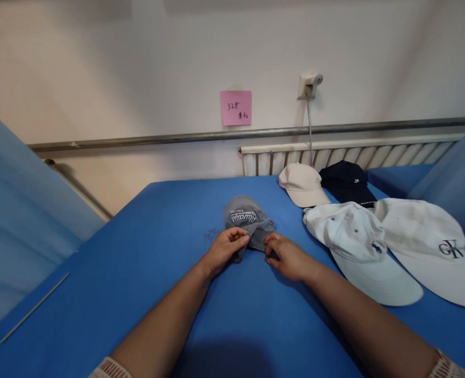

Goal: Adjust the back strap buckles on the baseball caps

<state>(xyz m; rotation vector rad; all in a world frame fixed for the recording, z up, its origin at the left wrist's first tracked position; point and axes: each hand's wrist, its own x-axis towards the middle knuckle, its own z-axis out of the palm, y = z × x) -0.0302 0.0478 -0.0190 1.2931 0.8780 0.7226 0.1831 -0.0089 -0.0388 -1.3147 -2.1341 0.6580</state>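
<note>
A grey cap [243, 206] with a white lettered patch lies on the blue-covered table, its patch turned upside down to me. My left hand [227, 245] pinches the near edge of the cap between thumb and fingers. On the other side, my right hand [285, 256] is closed on the cap's right near edge. Part of that edge is hidden behind my fingers. Right of my right hand lies a pale cap [344, 231] with a small dark emblem.
A white cap [421, 226] with dark letters, a cream cap [301, 178] and a dark navy cap [344, 176] lie at the right. A thin stick [35, 308] rests at the left edge. Behind are a metal rail [169, 139], radiator [358, 151] and plugged socket [307, 86].
</note>
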